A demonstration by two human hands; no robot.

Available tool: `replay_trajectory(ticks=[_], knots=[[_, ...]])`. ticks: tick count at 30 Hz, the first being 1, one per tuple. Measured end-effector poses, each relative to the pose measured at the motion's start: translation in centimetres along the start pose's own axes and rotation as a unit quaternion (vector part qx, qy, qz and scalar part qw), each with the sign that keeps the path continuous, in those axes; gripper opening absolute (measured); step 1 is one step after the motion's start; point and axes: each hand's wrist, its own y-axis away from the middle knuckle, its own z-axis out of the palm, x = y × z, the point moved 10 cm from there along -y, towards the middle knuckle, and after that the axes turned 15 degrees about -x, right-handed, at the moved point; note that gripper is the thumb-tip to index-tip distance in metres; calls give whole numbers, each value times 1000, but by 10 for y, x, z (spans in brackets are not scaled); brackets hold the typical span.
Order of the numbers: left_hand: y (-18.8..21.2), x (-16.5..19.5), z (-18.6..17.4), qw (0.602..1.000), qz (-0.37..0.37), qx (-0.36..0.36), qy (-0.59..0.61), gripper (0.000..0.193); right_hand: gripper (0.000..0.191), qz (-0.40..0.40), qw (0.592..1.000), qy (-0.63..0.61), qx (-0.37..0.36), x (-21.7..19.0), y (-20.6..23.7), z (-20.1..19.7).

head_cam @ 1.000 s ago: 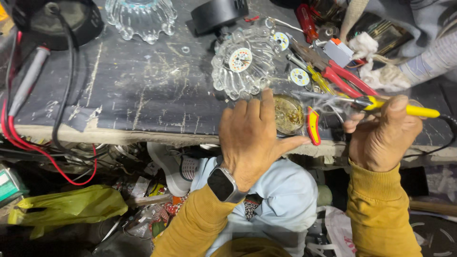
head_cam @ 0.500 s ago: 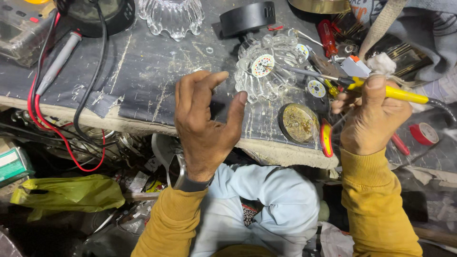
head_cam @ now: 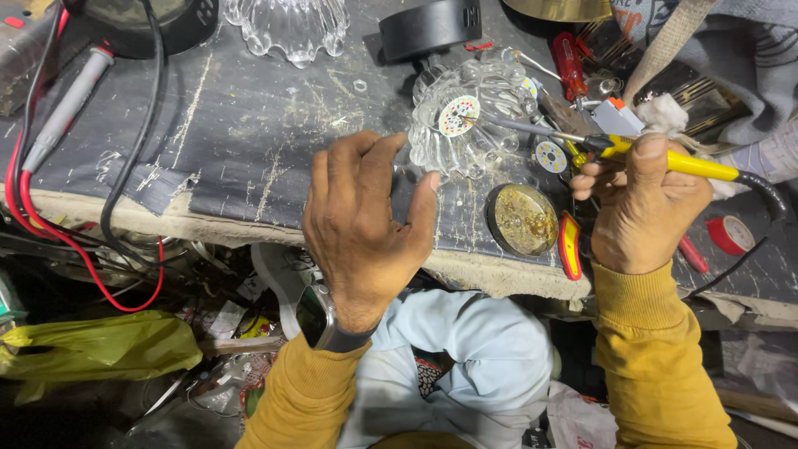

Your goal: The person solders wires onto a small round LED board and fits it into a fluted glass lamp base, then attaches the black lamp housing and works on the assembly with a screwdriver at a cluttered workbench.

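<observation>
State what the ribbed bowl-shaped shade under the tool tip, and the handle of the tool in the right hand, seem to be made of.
Ribbed shade: clear glass by its look, or moulded plastic; see-through with bright glints. Tool handle, held in the right hand: probably smooth yellow plastic with an even sheen.

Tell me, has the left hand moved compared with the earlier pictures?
Yes. The left hand went left, from over the round tin of yellow paste to the ribbed clear glass shade, its fingers now at the rim.

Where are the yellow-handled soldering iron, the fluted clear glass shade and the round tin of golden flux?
yellow-handled soldering iron [head_cam: 694, 165], head view, on its handle.
fluted clear glass shade [head_cam: 470, 125], head view, on its ribbed wall.
round tin of golden flux [head_cam: 522, 219], head view, on its contents.
</observation>
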Motion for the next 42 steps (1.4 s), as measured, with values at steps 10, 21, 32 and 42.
replay_trajectory(ticks=[10, 21, 32, 42], knots=[[0, -6, 3, 1000, 2, -13, -2, 43, 45, 12, 1000, 8, 3, 3, 0, 5], [0, -11, 4, 1000, 1, -14, -2, 42, 53, -5, 1000, 18, -24, 2, -1, 11], [0, -12, 4, 1000, 6, -12, -8, 42, 43, 10, 999, -9, -31, 2, -2, 17], [1, -15, 7, 1000, 1, -13, -11, 44, 43, -5, 1000, 1, -31, 4, -2, 13]])
